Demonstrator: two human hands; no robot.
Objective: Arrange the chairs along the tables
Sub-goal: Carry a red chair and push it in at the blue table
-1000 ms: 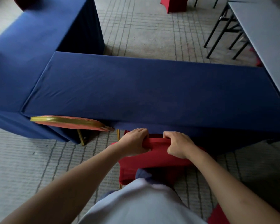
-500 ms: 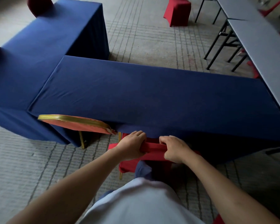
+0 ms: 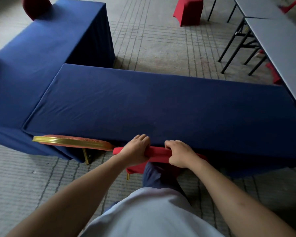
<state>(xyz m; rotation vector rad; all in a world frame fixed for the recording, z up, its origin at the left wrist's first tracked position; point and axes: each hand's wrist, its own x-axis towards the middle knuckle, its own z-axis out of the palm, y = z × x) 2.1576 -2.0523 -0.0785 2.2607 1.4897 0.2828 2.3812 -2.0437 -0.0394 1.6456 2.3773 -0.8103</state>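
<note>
A red-covered chair point(image 3: 158, 153) stands pushed against the near edge of the long blue-clothed table point(image 3: 161, 106), its seat mostly hidden under the cloth. My left hand point(image 3: 135, 149) and my right hand point(image 3: 180, 153) both grip the top of its backrest, fingers curled over the far side. To its left, a second chair with a gold frame and red back point(image 3: 72, 141) is tucked against the same table edge.
A second blue-clothed table point(image 3: 41, 48) joins at the left, with a dark red chair back point(image 3: 34, 7) behind it. A red-covered chair point(image 3: 188, 11) stands alone on the carpet at the back. Grey folding tables point(image 3: 273, 36) on black legs line the right.
The red chair has slid forward under the table edge with both hands still on its backrest. My view has lifted, showing more of the room's far side.
</note>
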